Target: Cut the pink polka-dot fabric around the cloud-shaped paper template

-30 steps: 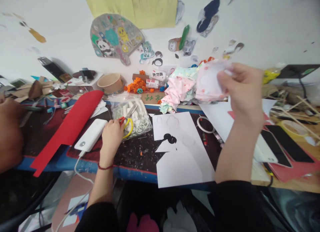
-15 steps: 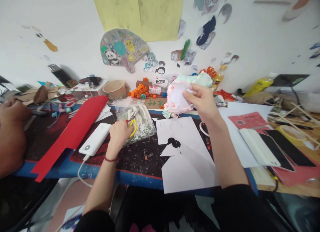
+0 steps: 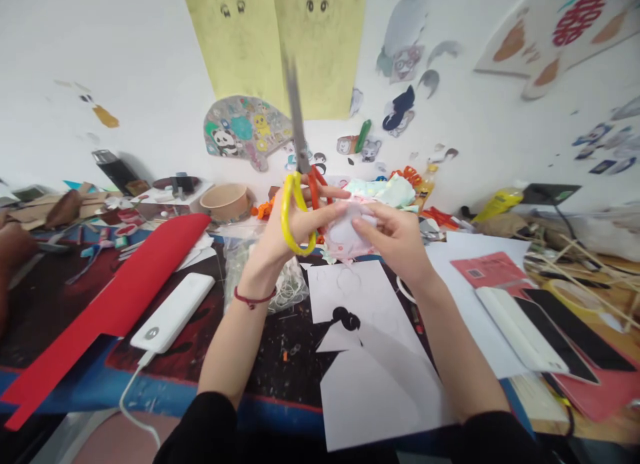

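Observation:
My left hand (image 3: 295, 221) has scissors (image 3: 299, 127) hooked on it, blades pointing up, one handle yellow and the other red-orange. Its fingertips also reach the small white paper piece (image 3: 350, 225) in front of me. Closed on that piece from the other side is my right hand (image 3: 397, 241), thumb on top. Behind the paper is a pink patterned bundle (image 3: 345, 247), partly hidden. Below the hands lies a white sheet (image 3: 380, 384) with a cut edge, faint pencil lines and a small black figure (image 3: 346, 319).
A plastic bag of white pieces (image 3: 285, 284) lies behind my left forearm. To the left are a white power bank (image 3: 173, 313) with a cable and a long red sheet (image 3: 135, 284). Phones (image 3: 555, 341) lie at right. Another person's hand (image 3: 15, 251) is at far left.
My left hand has risen from the bag to the paper piece, and the scissors have swung upright. My right hand still grips the paper. The view has tilted up slightly.

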The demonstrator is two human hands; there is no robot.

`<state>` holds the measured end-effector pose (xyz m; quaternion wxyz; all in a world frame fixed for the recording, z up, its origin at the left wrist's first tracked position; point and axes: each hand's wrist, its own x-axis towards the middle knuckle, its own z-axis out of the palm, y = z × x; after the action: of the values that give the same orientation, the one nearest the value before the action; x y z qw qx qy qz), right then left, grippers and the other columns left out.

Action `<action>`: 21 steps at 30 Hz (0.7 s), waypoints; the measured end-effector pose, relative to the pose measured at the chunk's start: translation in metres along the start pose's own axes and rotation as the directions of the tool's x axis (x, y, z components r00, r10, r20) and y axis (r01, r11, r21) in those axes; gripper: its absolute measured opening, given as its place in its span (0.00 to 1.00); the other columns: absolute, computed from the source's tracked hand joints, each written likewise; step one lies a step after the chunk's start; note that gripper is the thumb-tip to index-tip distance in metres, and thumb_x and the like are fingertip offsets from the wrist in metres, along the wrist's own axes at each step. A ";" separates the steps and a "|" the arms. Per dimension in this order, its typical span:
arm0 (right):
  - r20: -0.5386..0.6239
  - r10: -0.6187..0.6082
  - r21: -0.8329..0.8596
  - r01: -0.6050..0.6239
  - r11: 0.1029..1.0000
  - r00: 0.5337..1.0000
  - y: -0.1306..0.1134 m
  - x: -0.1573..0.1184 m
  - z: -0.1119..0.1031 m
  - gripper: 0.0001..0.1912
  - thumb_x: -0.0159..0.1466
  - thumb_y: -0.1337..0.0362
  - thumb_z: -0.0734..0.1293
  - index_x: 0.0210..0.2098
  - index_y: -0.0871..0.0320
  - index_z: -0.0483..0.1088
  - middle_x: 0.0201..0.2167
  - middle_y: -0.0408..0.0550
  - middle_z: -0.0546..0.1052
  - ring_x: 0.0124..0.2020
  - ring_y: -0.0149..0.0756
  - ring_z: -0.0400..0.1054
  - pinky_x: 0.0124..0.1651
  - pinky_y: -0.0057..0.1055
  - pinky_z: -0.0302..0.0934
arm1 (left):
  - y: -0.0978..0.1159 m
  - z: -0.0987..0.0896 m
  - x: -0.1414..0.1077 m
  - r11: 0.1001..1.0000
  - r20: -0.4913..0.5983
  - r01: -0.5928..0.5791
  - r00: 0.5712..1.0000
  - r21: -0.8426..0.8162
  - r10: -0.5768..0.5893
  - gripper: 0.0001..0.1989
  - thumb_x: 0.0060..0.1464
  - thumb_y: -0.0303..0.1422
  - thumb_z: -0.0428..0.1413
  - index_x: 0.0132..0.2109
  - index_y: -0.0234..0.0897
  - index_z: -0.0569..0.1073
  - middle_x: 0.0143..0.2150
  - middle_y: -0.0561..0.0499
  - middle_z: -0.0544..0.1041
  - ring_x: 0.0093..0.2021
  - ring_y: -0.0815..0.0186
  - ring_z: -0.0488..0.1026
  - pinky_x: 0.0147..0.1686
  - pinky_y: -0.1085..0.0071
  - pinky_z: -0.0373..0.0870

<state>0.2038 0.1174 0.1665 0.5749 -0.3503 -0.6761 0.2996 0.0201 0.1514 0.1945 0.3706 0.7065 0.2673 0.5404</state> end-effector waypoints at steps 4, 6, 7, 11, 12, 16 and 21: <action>-0.037 0.008 0.010 -0.008 1.000 0.999 0.002 0.000 -0.005 0.10 0.62 0.58 0.75 0.43 0.54 0.81 0.41 0.46 0.83 0.41 0.37 0.77 0.42 0.33 0.72 | 0.001 0.006 0.002 0.998 -0.056 -0.055 0.997 -0.001 0.055 0.17 0.46 0.31 0.71 0.32 0.35 0.69 0.21 0.56 0.74 0.21 0.74 0.68 0.19 0.76 0.63; 0.010 0.091 0.138 -0.091 0.986 0.996 0.009 0.002 -0.003 0.14 0.59 0.59 0.77 0.44 0.53 0.80 0.40 0.46 0.83 0.39 0.37 0.77 0.41 0.33 0.74 | -0.002 0.004 0.002 0.997 -0.114 -0.077 0.990 0.012 0.078 0.19 0.44 0.29 0.71 0.34 0.37 0.66 0.23 0.57 0.76 0.20 0.74 0.69 0.18 0.76 0.63; 0.052 0.138 0.208 -0.146 0.967 0.989 0.013 0.003 -0.002 0.17 0.58 0.59 0.78 0.46 0.53 0.80 0.40 0.46 0.83 0.39 0.37 0.78 0.40 0.33 0.74 | -0.004 0.003 0.002 0.996 -0.126 -0.086 0.988 0.012 0.087 0.20 0.45 0.28 0.71 0.35 0.37 0.66 0.24 0.57 0.76 0.19 0.74 0.69 0.18 0.76 0.63; 0.165 0.249 0.360 -0.294 0.885 0.954 0.027 0.006 0.010 0.24 0.53 0.59 0.81 0.48 0.54 0.78 0.41 0.47 0.83 0.41 0.38 0.77 0.43 0.34 0.75 | -0.011 -0.001 0.006 0.994 -0.121 -0.110 0.987 -0.015 0.107 0.20 0.47 0.29 0.70 0.36 0.39 0.64 0.24 0.57 0.76 0.18 0.73 0.69 0.16 0.74 0.62; 0.172 0.263 0.367 -0.310 0.877 0.949 0.030 0.006 0.013 0.23 0.52 0.58 0.82 0.46 0.55 0.78 0.40 0.47 0.83 0.41 0.38 0.77 0.43 0.35 0.75 | -0.011 -0.002 0.007 0.994 -0.103 -0.105 0.989 -0.030 0.101 0.21 0.47 0.29 0.70 0.36 0.39 0.63 0.24 0.57 0.76 0.18 0.73 0.69 0.16 0.74 0.62; 0.110 0.270 0.324 -0.292 0.900 0.956 0.037 0.004 0.019 0.15 0.57 0.53 0.79 0.36 0.55 0.79 0.33 0.46 0.81 0.34 0.36 0.75 0.40 0.34 0.73 | -0.011 -0.002 0.009 0.992 -0.040 -0.094 0.995 -0.089 0.090 0.24 0.45 0.32 0.72 0.36 0.40 0.61 0.21 0.60 0.74 0.16 0.72 0.68 0.15 0.74 0.61; 0.003 0.174 0.293 -0.167 0.941 0.985 0.034 0.002 0.016 0.11 0.60 0.53 0.77 0.33 0.53 0.79 0.34 0.44 0.81 0.36 0.35 0.75 0.42 0.34 0.72 | -0.010 -0.005 0.008 0.993 -0.050 -0.099 0.994 -0.068 0.096 0.22 0.50 0.33 0.70 0.40 0.39 0.62 0.26 0.57 0.78 0.20 0.72 0.71 0.19 0.74 0.64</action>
<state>0.1922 0.1384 0.1379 0.5999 -0.3223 -0.5849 0.4406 0.0181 0.1642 0.1917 0.3620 0.6925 0.2219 0.5833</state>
